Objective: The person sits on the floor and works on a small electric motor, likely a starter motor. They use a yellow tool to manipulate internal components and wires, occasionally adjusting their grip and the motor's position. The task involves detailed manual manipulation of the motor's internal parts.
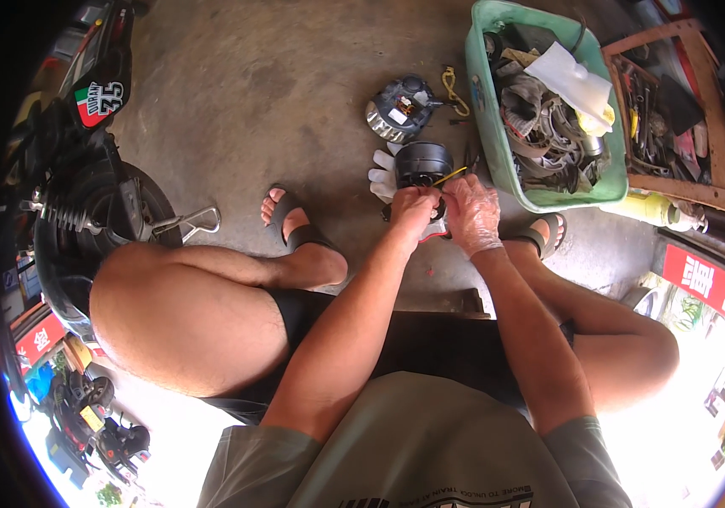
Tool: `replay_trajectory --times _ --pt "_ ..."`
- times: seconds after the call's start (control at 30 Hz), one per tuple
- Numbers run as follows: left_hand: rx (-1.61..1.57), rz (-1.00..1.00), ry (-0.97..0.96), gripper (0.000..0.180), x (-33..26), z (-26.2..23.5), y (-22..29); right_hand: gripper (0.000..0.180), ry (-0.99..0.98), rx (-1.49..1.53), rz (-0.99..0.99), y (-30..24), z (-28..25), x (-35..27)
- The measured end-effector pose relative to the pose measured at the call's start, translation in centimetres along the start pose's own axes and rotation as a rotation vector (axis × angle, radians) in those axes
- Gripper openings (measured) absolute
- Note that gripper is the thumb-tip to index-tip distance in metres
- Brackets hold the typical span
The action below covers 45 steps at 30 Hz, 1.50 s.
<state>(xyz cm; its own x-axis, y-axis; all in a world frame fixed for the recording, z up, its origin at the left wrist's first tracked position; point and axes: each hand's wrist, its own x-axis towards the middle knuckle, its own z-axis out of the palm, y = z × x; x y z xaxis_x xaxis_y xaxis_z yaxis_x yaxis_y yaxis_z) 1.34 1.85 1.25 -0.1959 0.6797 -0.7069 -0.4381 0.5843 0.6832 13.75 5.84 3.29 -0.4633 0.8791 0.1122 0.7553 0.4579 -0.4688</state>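
Observation:
A black round motor-like part (423,158) sits on the floor between my feet, with small fittings and wires at its near side. My left hand (413,212) is bare and closed at that near side; its fingertips pinch something too small to make out. Close beside it, my right hand (475,216) wears a thin clear glove, its fingers pressed together. A thin yellow strip or wire (451,175) slants just beyond the right fingertips; whether they grip it cannot be told. Red wire (434,235) shows below the hands. A white work glove (382,176) lies left of the black part.
Farther off lies a round black housing with a ribbed silver rim (400,110), a yellow cord (455,91) beside it. At right stands a green bin (540,206) of scrap parts, next to a wooden tool crate (692,190). A motorbike (108,207) stands at left.

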Motion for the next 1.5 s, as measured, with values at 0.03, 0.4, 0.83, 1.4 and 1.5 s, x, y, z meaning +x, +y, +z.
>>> replay_trajectory --times 0.03,0.4,0.83,1.4,1.5 --pt "-0.005 -0.002 -0.014 0.015 0.0 0.0 0.0 0.010 -0.015 -0.002 0.015 0.2 0.1 -0.1" --pt "0.202 0.176 0.058 0.016 2.1 0.0 -3.5 0.014 -0.609 1.235 1.231 3.9 1.9 0.4" --pt "0.017 0.064 -0.043 0.014 1.2 -0.3 -1.3 0.011 -0.088 0.194 0.122 1.3 0.0 -0.3" --pt "0.162 0.070 -0.011 0.017 1.9 0.1 -2.6 0.013 -0.341 0.529 0.476 4.4 3.4 0.0" --pt "0.200 0.137 0.059 0.022 1.4 0.3 -2.7 0.013 -0.609 1.216 1.206 4.5 2.3 0.6"
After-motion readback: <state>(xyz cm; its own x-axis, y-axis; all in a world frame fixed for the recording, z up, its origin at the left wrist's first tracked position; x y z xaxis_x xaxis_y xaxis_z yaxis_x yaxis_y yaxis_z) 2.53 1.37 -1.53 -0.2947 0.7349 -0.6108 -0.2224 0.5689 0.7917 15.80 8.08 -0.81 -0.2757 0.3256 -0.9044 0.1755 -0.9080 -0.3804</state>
